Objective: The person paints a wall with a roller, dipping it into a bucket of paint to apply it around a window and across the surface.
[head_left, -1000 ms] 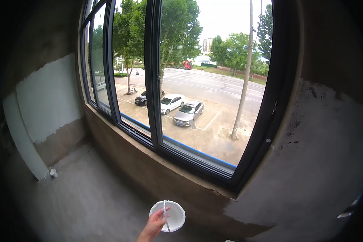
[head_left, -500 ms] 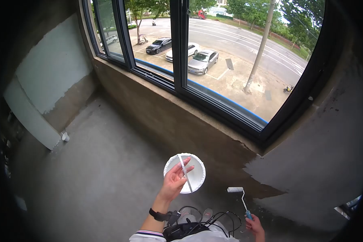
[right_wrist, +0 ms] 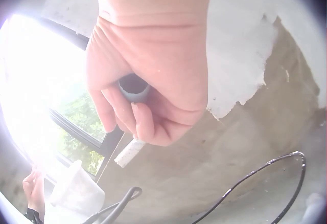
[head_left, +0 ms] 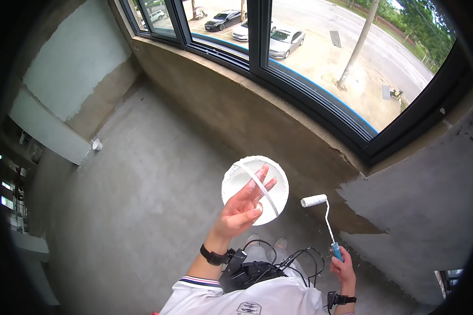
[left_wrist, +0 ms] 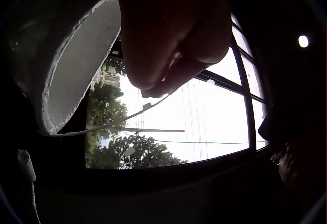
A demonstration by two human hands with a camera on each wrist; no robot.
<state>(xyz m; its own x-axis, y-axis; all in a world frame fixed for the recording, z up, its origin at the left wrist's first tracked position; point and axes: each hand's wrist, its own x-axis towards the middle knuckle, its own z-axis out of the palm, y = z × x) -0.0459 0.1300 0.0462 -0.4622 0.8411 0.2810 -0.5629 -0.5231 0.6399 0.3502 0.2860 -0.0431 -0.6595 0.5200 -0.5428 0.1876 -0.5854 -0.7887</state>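
My left hand (head_left: pixel 242 207) holds a white bucket (head_left: pixel 232 184) by its thin bail handle (head_left: pixel 268 198), with two fingers reaching over the opening. In the left wrist view the bucket (left_wrist: pixel 76 70) tilts beside the darkened hand (left_wrist: pixel 171 35), and the handle runs up to the fingers. To the right, my right hand (head_left: pixel 343 264) grips a paint roller by its blue handle (head_left: pixel 336 252). Its white-coated sleeve (head_left: pixel 314 201) points toward the bucket. Seen from the right wrist, the curled fingers of the hand (right_wrist: pixel 153 75) wrap the roller handle (right_wrist: pixel 134 87).
A wide dark-framed window (head_left: pixel 320 94) stands above a brown wall (head_left: pixel 205 89). The right wall (head_left: pixel 404 199) is coated grey beside a bare brown patch. Black cables (head_left: pixel 299 257) loop at the person's waist. A small white cup (head_left: pixel 96 145) sits on the concrete floor (head_left: pixel 126 194) at far left.
The head view has tipped downward, bringing the floor, the person's body and the right hand with the roller into sight. The left hand and bucket appear higher and larger in the view.
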